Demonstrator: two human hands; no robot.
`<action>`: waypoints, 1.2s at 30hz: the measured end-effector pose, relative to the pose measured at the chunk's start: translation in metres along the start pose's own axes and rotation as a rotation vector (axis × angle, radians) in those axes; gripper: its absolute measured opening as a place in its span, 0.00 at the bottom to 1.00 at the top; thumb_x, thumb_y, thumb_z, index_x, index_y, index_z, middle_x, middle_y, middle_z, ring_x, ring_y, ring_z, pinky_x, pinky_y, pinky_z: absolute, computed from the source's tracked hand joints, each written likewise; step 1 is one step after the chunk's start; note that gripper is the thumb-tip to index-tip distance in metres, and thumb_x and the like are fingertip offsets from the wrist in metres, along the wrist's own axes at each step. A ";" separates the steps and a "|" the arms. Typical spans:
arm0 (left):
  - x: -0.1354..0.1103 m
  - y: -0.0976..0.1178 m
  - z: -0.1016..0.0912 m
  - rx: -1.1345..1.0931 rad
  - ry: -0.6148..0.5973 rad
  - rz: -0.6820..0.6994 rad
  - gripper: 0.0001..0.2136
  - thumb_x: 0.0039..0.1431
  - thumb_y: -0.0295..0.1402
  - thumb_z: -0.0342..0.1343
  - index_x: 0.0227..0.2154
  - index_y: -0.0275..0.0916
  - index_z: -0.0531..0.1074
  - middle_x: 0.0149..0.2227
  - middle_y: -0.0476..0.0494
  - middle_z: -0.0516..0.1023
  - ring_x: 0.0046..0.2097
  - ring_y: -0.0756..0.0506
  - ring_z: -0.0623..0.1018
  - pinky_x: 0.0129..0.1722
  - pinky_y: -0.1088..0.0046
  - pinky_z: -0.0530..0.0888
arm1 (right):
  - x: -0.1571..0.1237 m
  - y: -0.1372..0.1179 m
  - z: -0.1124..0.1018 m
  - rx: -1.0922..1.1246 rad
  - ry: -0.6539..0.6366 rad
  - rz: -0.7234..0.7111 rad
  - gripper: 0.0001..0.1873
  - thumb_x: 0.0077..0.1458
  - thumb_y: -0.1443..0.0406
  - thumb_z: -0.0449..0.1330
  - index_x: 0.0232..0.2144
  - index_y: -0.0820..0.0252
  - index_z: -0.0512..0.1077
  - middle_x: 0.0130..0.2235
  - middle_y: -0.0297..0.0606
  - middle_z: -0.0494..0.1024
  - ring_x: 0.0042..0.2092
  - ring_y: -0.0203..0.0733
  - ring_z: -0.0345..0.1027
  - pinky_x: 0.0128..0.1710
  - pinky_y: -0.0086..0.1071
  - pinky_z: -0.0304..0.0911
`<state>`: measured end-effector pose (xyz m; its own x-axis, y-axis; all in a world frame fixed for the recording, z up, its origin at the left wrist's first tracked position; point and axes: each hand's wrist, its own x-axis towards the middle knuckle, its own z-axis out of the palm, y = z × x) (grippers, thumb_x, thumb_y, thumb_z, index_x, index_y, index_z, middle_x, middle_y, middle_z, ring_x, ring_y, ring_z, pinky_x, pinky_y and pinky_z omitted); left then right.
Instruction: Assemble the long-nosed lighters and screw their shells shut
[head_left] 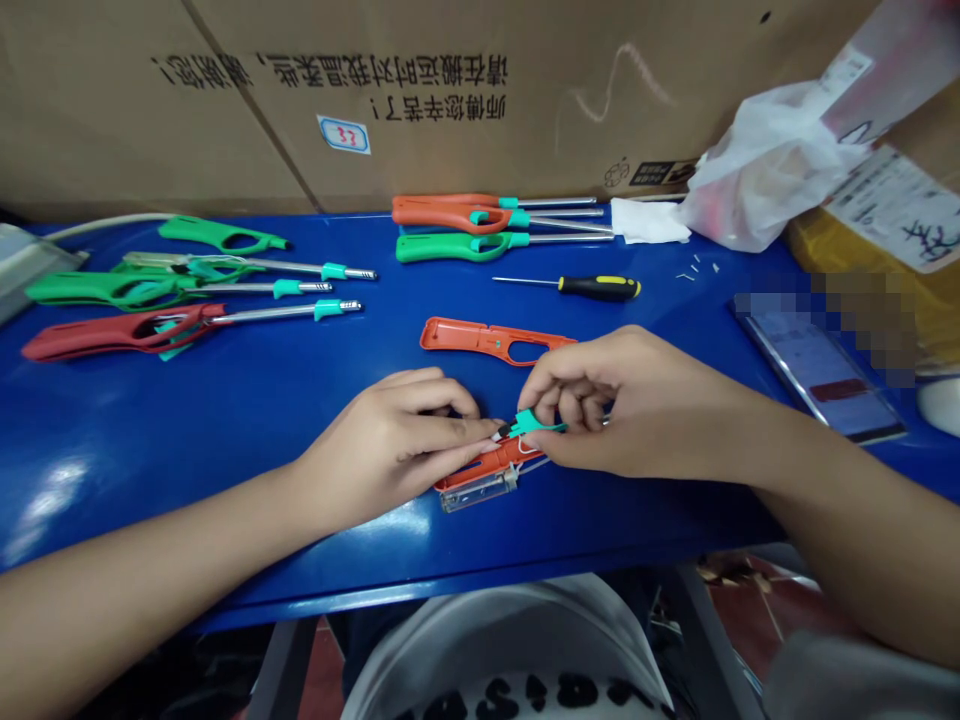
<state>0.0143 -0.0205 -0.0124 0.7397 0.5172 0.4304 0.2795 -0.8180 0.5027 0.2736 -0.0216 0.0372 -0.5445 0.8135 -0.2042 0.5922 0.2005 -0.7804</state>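
My right hand point(600, 405) is closed on a teal trigger point(529, 424), pinched between thumb and fingers. From its left end sticks a small black-and-white part point(501, 433), gripped by the thumb and forefinger of my left hand point(401, 435). Just below both hands lies an open orange lighter half-shell point(491, 462), partly covered by my fingers. A clear fuel tank point(478, 492) rests along the shell's near side, with a thin white tube at its right end. Behind my hands lies the other orange half-shell point(469, 338), its inside facing up.
A black-and-yellow screwdriver point(600, 288) lies beyond. Green lighters point(450, 247) and orange lighters point(442, 212) lie at the back; a red lighter point(127, 332) and several green ones are left. A phone point(825, 370), a plastic bag point(772, 165) and a cardboard box point(450, 150) border the blue table point(315, 400).
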 end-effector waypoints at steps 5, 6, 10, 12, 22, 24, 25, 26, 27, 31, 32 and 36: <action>-0.002 -0.002 0.002 0.140 -0.047 0.046 0.08 0.72 0.31 0.59 0.48 0.40 0.82 0.39 0.43 0.81 0.37 0.48 0.78 0.37 0.71 0.73 | -0.001 -0.002 0.000 -0.009 0.000 -0.001 0.07 0.50 0.69 0.65 0.34 0.56 0.78 0.24 0.26 0.71 0.25 0.31 0.63 0.25 0.26 0.62; -0.003 -0.002 0.002 0.171 -0.053 0.057 0.09 0.72 0.31 0.58 0.48 0.40 0.82 0.38 0.43 0.81 0.37 0.48 0.78 0.36 0.71 0.73 | -0.001 -0.002 0.000 -0.006 0.002 0.000 0.07 0.49 0.70 0.65 0.34 0.55 0.77 0.24 0.26 0.71 0.25 0.31 0.63 0.25 0.26 0.62; -0.003 -0.001 0.002 0.262 -0.049 0.088 0.10 0.74 0.33 0.56 0.48 0.39 0.82 0.36 0.43 0.79 0.36 0.47 0.77 0.34 0.71 0.71 | -0.002 -0.004 0.000 0.013 0.007 0.001 0.08 0.49 0.70 0.65 0.34 0.56 0.78 0.25 0.26 0.71 0.26 0.31 0.63 0.26 0.27 0.62; -0.003 -0.001 0.003 0.281 -0.043 0.086 0.10 0.74 0.34 0.56 0.48 0.40 0.81 0.35 0.45 0.79 0.35 0.48 0.77 0.33 0.72 0.70 | -0.002 -0.004 0.000 0.017 0.017 -0.003 0.08 0.48 0.70 0.65 0.34 0.56 0.78 0.25 0.26 0.71 0.26 0.31 0.63 0.26 0.27 0.62; -0.001 -0.001 0.003 0.305 -0.024 0.101 0.10 0.74 0.33 0.57 0.50 0.39 0.80 0.34 0.46 0.79 0.34 0.49 0.77 0.33 0.71 0.70 | -0.001 -0.005 0.001 0.021 0.045 -0.001 0.08 0.47 0.71 0.65 0.33 0.56 0.77 0.24 0.26 0.71 0.26 0.31 0.64 0.25 0.26 0.62; -0.001 0.000 0.003 0.310 -0.025 0.109 0.10 0.74 0.34 0.57 0.50 0.38 0.80 0.34 0.46 0.79 0.34 0.49 0.78 0.33 0.72 0.71 | -0.001 -0.005 0.001 0.027 0.044 0.001 0.08 0.47 0.71 0.65 0.33 0.57 0.77 0.25 0.26 0.72 0.26 0.32 0.65 0.26 0.26 0.63; -0.001 0.000 0.003 0.317 -0.022 0.110 0.10 0.74 0.34 0.57 0.50 0.38 0.80 0.34 0.46 0.80 0.34 0.49 0.78 0.33 0.72 0.71 | -0.001 -0.004 0.000 0.028 0.045 0.002 0.08 0.47 0.71 0.65 0.33 0.57 0.77 0.25 0.26 0.72 0.26 0.32 0.65 0.26 0.26 0.63; -0.001 0.000 0.003 0.325 -0.017 0.106 0.10 0.74 0.35 0.57 0.49 0.38 0.80 0.34 0.46 0.80 0.33 0.49 0.78 0.33 0.72 0.72 | -0.001 -0.005 0.000 0.029 0.046 0.005 0.08 0.47 0.71 0.65 0.32 0.57 0.77 0.25 0.27 0.72 0.26 0.32 0.65 0.26 0.26 0.62; -0.002 0.001 0.003 0.330 -0.007 0.099 0.10 0.73 0.36 0.58 0.49 0.38 0.80 0.34 0.46 0.81 0.33 0.49 0.79 0.34 0.72 0.73 | -0.001 -0.005 0.000 0.029 0.049 0.008 0.08 0.47 0.71 0.65 0.32 0.57 0.77 0.25 0.27 0.72 0.26 0.32 0.65 0.25 0.26 0.62; -0.003 0.001 0.002 0.317 0.031 0.083 0.10 0.73 0.37 0.59 0.48 0.38 0.80 0.34 0.46 0.81 0.33 0.50 0.80 0.34 0.73 0.76 | -0.001 -0.004 0.000 0.017 0.058 0.011 0.08 0.46 0.71 0.65 0.32 0.56 0.76 0.24 0.27 0.72 0.26 0.32 0.64 0.25 0.27 0.62; -0.004 0.000 0.002 0.310 0.029 0.095 0.10 0.72 0.38 0.59 0.48 0.38 0.79 0.34 0.46 0.81 0.34 0.49 0.80 0.34 0.73 0.76 | -0.001 -0.004 0.000 0.012 0.060 0.011 0.08 0.46 0.71 0.65 0.31 0.56 0.76 0.24 0.27 0.72 0.26 0.32 0.64 0.26 0.27 0.62; -0.005 -0.002 0.001 0.295 0.004 0.136 0.12 0.71 0.38 0.62 0.50 0.37 0.78 0.36 0.45 0.82 0.35 0.48 0.81 0.35 0.72 0.76 | -0.001 -0.003 -0.001 0.007 0.057 0.010 0.07 0.47 0.70 0.65 0.31 0.56 0.76 0.25 0.27 0.72 0.27 0.32 0.65 0.26 0.27 0.63</action>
<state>0.0109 -0.0220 -0.0162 0.7803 0.3989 0.4816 0.3442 -0.9170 0.2019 0.2724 -0.0225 0.0406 -0.5034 0.8455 -0.1779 0.5930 0.1883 -0.7829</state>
